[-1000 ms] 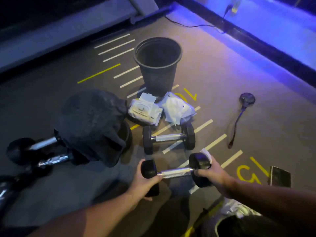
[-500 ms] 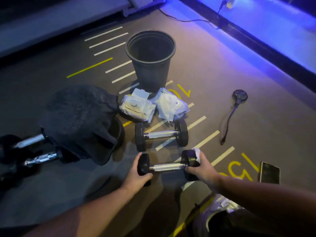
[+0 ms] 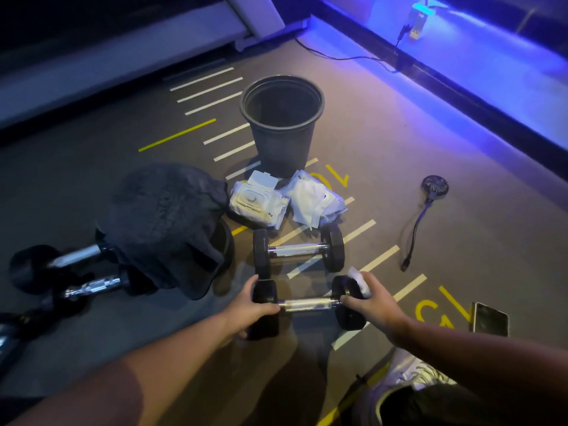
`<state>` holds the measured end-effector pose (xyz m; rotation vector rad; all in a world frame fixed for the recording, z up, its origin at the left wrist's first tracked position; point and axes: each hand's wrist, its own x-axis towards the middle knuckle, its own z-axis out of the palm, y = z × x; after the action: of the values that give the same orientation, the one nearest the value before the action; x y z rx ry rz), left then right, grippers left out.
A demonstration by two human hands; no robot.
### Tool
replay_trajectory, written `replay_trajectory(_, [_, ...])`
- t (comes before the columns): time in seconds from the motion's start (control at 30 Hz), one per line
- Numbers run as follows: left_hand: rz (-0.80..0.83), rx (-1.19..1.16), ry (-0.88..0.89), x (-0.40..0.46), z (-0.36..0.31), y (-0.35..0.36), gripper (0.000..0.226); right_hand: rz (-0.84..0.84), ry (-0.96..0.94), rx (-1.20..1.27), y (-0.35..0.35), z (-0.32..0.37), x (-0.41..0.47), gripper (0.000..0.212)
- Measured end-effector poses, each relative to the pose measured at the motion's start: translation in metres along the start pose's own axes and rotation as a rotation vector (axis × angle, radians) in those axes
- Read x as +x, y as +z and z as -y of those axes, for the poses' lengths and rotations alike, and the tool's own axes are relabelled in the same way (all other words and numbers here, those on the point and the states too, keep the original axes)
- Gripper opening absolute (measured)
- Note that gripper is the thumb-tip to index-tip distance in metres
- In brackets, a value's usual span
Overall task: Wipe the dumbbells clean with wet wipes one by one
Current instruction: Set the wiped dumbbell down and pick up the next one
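Left hand (image 3: 246, 305) grips the dumbbell (image 3: 309, 304); right hand (image 3: 373, 299) presses a wipe (image 3: 358, 279) on its end. Best rubbed all round, bar steadied

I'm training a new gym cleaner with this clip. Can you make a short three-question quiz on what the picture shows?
1. True or false: the black bin lies tipped on its side.
2. Which hand presses the white wipe on the near dumbbell? A) left hand B) right hand
3. Fill in: the dark towel is draped over the ______ at the left.

Key
1. False; it stands upright, behind the wipe pack.
2. B; the left hand grips the other end.
3. Dumbbells.
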<state>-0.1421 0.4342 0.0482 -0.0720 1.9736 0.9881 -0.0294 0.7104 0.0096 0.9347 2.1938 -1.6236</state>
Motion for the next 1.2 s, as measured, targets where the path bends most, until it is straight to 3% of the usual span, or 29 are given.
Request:
replay_trajectory(0.13, [-0.001,0.102,-0.020,-0.005,-0.007,-0.025,0.091,-0.008,-0.039,0.015,-0.007,0.010,-0.002,0.047])
replay_trajectory(0.27, [0.036,0.233,0.017,-0.014,-0.022,-0.053,0.107,-0.012,-0.114,0.044,-0.018,0.033,-0.008,0.037])
replay_trajectory(0.4, [0.098,0.399,0.080,-0.041,-0.046,-0.088,0.088,0.002,-0.211,0.077,-0.017,0.075,-0.020,0.052])
replay_trajectory(0.5, [0.071,0.410,0.176,-0.065,-0.058,-0.125,0.087,0.027,-0.322,0.067,0.000,0.117,-0.031,0.060])
replay_trajectory(0.6, [-0.007,0.371,0.250,-0.093,-0.053,-0.167,0.097,0.115,-0.448,0.017,0.034,0.157,-0.047,0.051])
replay_trajectory(0.73, [-0.071,0.303,0.227,-0.134,-0.021,-0.215,0.075,0.237,-0.591,-0.045,0.095,0.199,-0.075,0.043])
replay_trajectory(0.83, [-0.137,0.256,0.232,-0.159,0.015,-0.243,0.085,0.302,-0.628,-0.089,0.142,0.216,-0.091,0.043])
replay_trajectory(0.93, [-0.197,0.216,0.212,-0.178,0.048,-0.265,0.070,0.370,-0.676,-0.143,0.187,0.226,-0.102,0.037])
replay_trajectory(1.07, [-0.261,0.157,0.222,-0.199,0.088,-0.293,0.075,0.475,-0.700,-0.202,0.242,0.240,-0.113,0.038])
replay_trajectory(1.2, [-0.317,0.091,0.213,-0.213,0.135,-0.309,0.066,0.553,-0.711,-0.250,0.291,0.254,-0.123,0.041])
